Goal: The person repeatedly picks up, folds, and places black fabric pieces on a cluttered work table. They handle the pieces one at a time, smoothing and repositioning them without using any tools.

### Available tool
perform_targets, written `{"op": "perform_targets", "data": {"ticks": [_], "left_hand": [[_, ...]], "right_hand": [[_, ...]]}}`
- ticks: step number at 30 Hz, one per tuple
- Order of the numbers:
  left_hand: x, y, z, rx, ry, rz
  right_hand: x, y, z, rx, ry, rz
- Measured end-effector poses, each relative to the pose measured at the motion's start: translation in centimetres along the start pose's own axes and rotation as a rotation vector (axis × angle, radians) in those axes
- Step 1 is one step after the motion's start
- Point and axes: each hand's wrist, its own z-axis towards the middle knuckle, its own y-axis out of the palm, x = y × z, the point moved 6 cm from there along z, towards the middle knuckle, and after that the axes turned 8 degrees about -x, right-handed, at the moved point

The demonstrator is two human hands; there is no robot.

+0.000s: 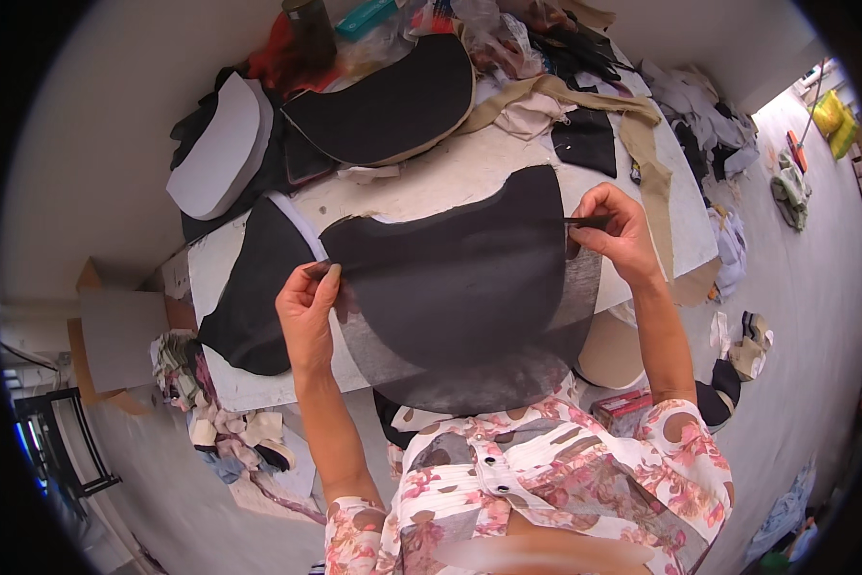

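Observation:
A piece of sheer black mesh fabric [469, 383] is stretched between my two hands. My left hand [308, 305] pinches its left edge between thumb and fingers. On the other side, my right hand [620, 233] pinches the right edge, a little higher up. Behind the mesh, a black curved panel [522, 196] with a rounded lower edge shows through over the white table. The mesh reaches past that panel at the sides and bottom, close to my floral shirt. Whether mesh and panel touch, I cannot tell.
Farther back on the table [215, 259] lie a stack of black curved panels [392, 105] and white curved pieces [222, 144]. Black fabric [253, 287] lies at left, a beige strip [647, 168] at right. A cardboard box [124, 335] and cloth scraps [244, 436] are beside the table.

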Motion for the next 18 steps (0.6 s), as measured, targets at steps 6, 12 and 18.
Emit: {"op": "perform_targets", "data": {"ticks": [6, 12, 18], "left_hand": [[-3.2, -0.4, 1.8, 0.048, -0.079, 0.135], [-3.0, -0.4, 2.5, 0.201, 0.076, 0.512], [-2.5, 0.0, 2.9, 0.264, 0.097, 0.675]], "right_hand": [[3.3, -0.8, 0.7, 0.081, 0.077, -0.052], [4.0, -1.8, 2.3, 0.155, 0.193, -0.2], [5.1, -2.1, 3.1, 0.268, 0.095, -0.427]]}}
